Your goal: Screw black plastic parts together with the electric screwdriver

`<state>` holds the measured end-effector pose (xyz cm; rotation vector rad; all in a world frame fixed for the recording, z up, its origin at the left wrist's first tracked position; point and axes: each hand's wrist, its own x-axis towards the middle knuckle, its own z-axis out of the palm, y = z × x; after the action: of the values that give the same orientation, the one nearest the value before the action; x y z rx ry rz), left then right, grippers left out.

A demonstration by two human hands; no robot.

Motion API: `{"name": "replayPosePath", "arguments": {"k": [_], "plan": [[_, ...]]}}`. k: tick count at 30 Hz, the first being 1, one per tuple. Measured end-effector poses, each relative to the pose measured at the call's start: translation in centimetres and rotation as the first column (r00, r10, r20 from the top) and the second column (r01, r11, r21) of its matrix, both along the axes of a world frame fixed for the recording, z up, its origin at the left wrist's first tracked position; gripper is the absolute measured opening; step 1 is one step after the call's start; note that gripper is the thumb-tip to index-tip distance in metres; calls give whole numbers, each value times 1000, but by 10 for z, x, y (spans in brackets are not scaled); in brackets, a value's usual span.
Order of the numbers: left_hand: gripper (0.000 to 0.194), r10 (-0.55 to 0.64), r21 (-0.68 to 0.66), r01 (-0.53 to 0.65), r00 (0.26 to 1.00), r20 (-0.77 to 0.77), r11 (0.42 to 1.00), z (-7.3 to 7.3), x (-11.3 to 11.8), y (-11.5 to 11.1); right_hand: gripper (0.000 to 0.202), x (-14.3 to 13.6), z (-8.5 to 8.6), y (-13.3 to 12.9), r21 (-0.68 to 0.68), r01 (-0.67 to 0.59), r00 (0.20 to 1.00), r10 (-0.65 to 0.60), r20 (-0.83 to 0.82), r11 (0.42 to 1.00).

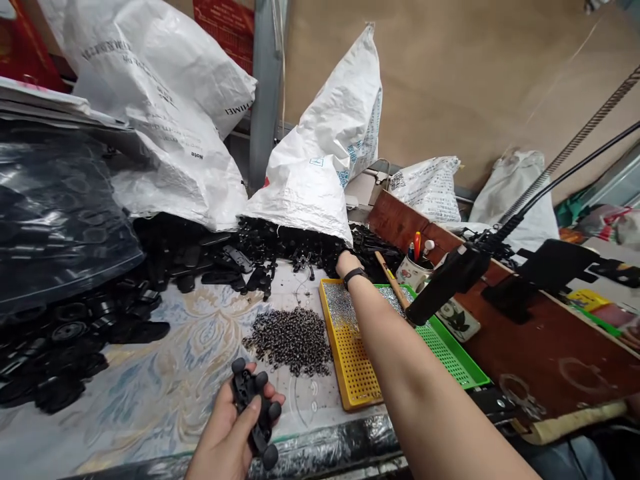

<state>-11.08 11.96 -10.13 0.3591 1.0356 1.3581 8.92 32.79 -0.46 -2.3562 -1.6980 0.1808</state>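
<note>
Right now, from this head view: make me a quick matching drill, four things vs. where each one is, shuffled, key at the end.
Things
1. Black knobbed part
2. Pile of small metal pieces
3. Dark wristband
4. Green tray

Places
A. Around the wrist of the right hand
B. Directly to the right of the yellow tray, partly behind the forearm
C. Held in the left hand
D. Heaped directly to the left of the yellow tray

Pairs: 1-C, 2-D, 3-A, 4-B
</note>
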Motion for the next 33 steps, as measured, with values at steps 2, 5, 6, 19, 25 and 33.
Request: {"name": "replayPosePath", "arguments": {"k": [2, 5, 6, 19, 25, 33], "plan": [[63, 3, 4, -3, 1000, 2, 1000, -2, 2, 1, 33, 15, -1, -3, -26, 60, 998, -61, -16, 998], [64, 19, 14, -19, 1000, -1, 1000, -4, 4, 2, 31, 21, -3, -8, 6, 81, 996, -81, -47, 997], [62, 29, 17, -28, 1000, -2, 999, -4, 4, 2, 31, 20, -2, -10, 35, 79, 996, -77, -54, 996], [22, -31, 20, 28, 986, 162, 999, 37, -6, -13, 9, -43, 3, -164, 367, -432, 686, 565, -458, 823], [38, -302, 33, 301, 931, 203, 953, 43, -19, -17, 18, -56, 11, -181, 423, -747, 355, 846, -398, 512], [34, -411, 55, 408, 909, 71, 911, 36, -34, -19, 21, -86, 27, -163, 150, -982, 68, 960, -273, 112]]}}
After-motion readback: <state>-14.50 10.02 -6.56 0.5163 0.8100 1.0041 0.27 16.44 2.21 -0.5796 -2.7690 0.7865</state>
